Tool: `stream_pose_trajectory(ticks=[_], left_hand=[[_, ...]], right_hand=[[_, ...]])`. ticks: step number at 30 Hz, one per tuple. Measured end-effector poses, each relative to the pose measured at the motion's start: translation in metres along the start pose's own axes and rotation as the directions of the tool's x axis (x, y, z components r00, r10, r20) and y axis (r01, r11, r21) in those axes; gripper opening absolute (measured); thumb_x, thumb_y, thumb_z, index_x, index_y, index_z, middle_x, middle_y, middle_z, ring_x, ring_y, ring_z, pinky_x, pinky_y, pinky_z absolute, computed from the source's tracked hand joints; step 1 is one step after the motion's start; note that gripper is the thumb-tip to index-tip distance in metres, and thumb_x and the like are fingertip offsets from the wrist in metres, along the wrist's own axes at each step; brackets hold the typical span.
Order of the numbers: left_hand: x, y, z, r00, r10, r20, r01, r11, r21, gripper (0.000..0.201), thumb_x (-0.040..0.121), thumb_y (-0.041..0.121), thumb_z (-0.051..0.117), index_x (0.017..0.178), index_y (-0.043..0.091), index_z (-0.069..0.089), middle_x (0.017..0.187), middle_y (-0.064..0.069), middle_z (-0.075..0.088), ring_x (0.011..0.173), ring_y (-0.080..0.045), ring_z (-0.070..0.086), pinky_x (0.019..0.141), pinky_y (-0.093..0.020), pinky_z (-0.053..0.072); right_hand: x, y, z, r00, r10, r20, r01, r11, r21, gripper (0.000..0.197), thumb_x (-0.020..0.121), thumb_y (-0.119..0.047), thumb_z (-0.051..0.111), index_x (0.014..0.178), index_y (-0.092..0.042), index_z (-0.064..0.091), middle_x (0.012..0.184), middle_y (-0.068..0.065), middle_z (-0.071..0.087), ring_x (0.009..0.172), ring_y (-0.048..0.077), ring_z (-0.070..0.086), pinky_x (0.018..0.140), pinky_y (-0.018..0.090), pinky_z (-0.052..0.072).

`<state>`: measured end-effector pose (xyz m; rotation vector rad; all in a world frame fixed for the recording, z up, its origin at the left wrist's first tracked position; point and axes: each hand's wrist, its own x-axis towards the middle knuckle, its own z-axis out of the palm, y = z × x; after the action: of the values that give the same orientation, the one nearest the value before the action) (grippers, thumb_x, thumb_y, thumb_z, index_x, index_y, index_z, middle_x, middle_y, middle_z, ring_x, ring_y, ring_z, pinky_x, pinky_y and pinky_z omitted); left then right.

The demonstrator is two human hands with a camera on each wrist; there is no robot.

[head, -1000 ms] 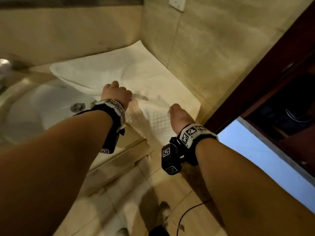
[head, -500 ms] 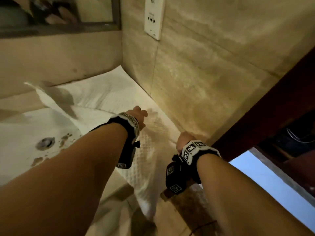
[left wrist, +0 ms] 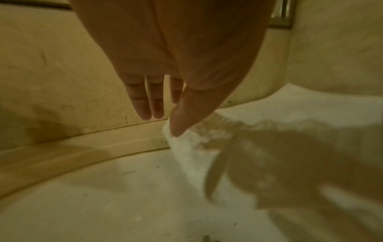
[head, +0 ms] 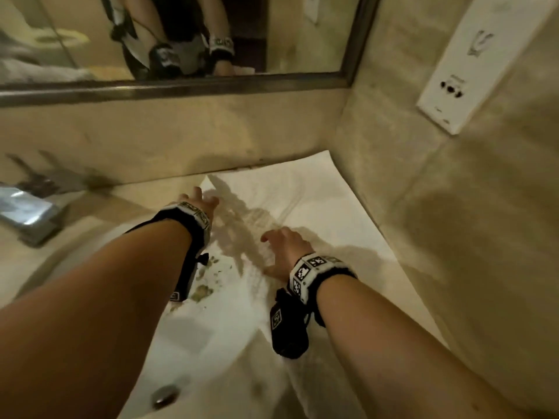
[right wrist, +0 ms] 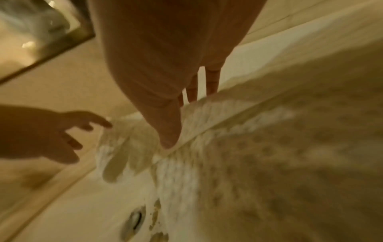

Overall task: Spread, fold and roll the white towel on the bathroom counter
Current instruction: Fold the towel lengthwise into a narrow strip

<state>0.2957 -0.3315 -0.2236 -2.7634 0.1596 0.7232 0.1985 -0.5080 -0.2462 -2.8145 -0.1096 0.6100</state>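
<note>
The white towel (head: 317, 201) lies spread on the counter in the corner by the right wall, and its near part hangs over the sink. My left hand (head: 199, 201) is at the towel's far left corner with straight fingers. In the left wrist view its thumb tip meets the towel (left wrist: 182, 142) edge. My right hand (head: 284, 243) is spread over the towel's middle and grips nothing. The right wrist view shows the right thumb tip down at a ridge of the towel (right wrist: 248, 147), and the left hand (right wrist: 68, 137) beside it.
The white sink basin (head: 196, 343) lies under my forearms, with a drain (head: 165, 394) and brown stains (head: 205, 285). A mirror (head: 181, 40) hangs behind. A socket plate (head: 472, 71) is on the right wall. A shiny metal object (head: 27, 216) sits at the left.
Both hands have let go of the towel's near part, opened, and reached forward over it. The towel now lies flatter toward the back wall. My view has tilted up to the mirror.
</note>
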Motion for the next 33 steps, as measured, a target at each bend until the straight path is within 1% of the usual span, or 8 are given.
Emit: stream_pose_trajectory(ticks=[5,9,13,18,21,24,27,33], left_hand=[[0.031,-0.004,-0.003,0.984,0.171,0.037,-0.174,0.983,0.065,0.085,0.092,0.016,0.056,0.149,0.039,-0.002,0.155,-0.007,-0.026,0.131,-0.039,0.039,0.096,-0.037,0.044],[0.046,0.002,-0.007,0.986,0.156,0.05,-0.16,0.984,0.074,0.064,0.101,0.029,0.04,0.151,0.032,0.001,0.159,-0.009,0.003,0.125,-0.033,0.048,0.095,-0.036,0.048],[0.056,0.002,-0.021,0.989,0.143,-0.035,-0.144,0.989,-0.03,0.05,0.1,0.024,0.041,0.146,0.013,0.026,0.151,-0.012,0.026,0.122,-0.033,0.049,0.096,-0.036,0.046],[0.079,-0.004,-0.061,0.949,-0.012,-0.316,-0.112,0.922,-0.37,0.042,0.093,0.019,0.052,0.13,0.0,0.043,0.132,-0.025,0.045,0.119,-0.04,0.047,0.101,-0.044,0.038],[0.08,0.013,-0.098,0.906,-0.087,-0.415,-0.172,0.819,-0.547,0.04,0.095,0.018,0.048,0.132,0.004,0.041,0.133,-0.024,0.046,0.118,-0.04,0.049,0.097,-0.044,0.039],[0.08,0.057,-0.122,0.833,-0.072,-0.548,-0.343,0.71,-0.615,0.036,0.091,0.01,0.053,0.126,0.004,0.045,0.131,-0.021,0.042,0.113,-0.038,0.05,0.093,-0.041,0.039],[0.081,0.099,-0.11,0.908,0.006,-0.42,-0.28,0.753,-0.595,0.048,0.092,0.013,0.053,0.136,0.012,0.036,0.142,-0.013,0.028,0.12,-0.038,0.045,0.101,-0.044,0.039],[0.094,0.12,-0.052,0.991,-0.022,-0.135,-0.031,0.925,-0.379,0.054,0.093,0.028,0.05,0.142,0.018,0.028,0.148,-0.015,0.02,0.136,-0.039,0.022,0.111,-0.05,0.029]], right_hand=[[0.031,-0.014,0.01,0.998,-0.012,0.068,0.024,0.983,-0.18,0.081,0.077,-0.026,0.069,0.142,-0.03,0.022,0.15,0.005,0.013,0.138,0.031,0.016,0.111,0.048,0.021],[0.042,-0.011,0.004,0.999,-0.05,0.018,0.052,0.977,-0.208,0.063,0.084,-0.019,0.056,0.139,-0.027,0.027,0.149,0.005,0.017,0.137,0.032,0.019,0.107,0.046,0.03],[0.051,-0.004,-0.012,0.993,-0.053,-0.107,0.049,0.998,-0.045,0.036,0.09,-0.016,0.045,0.126,-0.019,0.045,0.133,0.007,0.037,0.116,0.033,0.045,0.082,0.037,0.045],[0.052,0.03,-0.037,0.961,0.249,-0.123,-0.199,0.926,0.321,0.041,0.099,-0.026,0.032,0.131,-0.006,0.048,0.133,0.017,0.051,0.119,0.032,0.051,0.092,0.034,0.041],[0.045,0.063,-0.052,0.864,0.459,-0.21,-0.302,0.803,0.513,0.039,0.1,-0.024,0.03,0.114,0.002,0.055,0.119,0.025,0.056,0.109,0.036,0.054,0.081,0.034,0.038],[0.035,0.106,-0.059,0.775,0.608,-0.17,-0.434,0.709,0.556,0.039,0.1,-0.02,0.032,0.119,0.004,0.056,0.124,0.023,0.057,0.115,0.033,0.052,0.088,0.032,0.041],[0.028,0.133,-0.057,0.759,0.651,0.007,-0.57,0.66,0.49,0.038,0.096,-0.017,0.043,0.129,0.0,0.051,0.132,0.017,0.052,0.121,0.029,0.051,0.09,0.028,0.042],[0.06,0.141,-0.075,0.878,0.473,-0.074,-0.427,0.843,0.327,0.042,0.094,-0.028,0.045,0.133,-0.023,0.032,0.129,0.007,0.048,0.105,0.029,0.053,0.089,0.031,0.043]])
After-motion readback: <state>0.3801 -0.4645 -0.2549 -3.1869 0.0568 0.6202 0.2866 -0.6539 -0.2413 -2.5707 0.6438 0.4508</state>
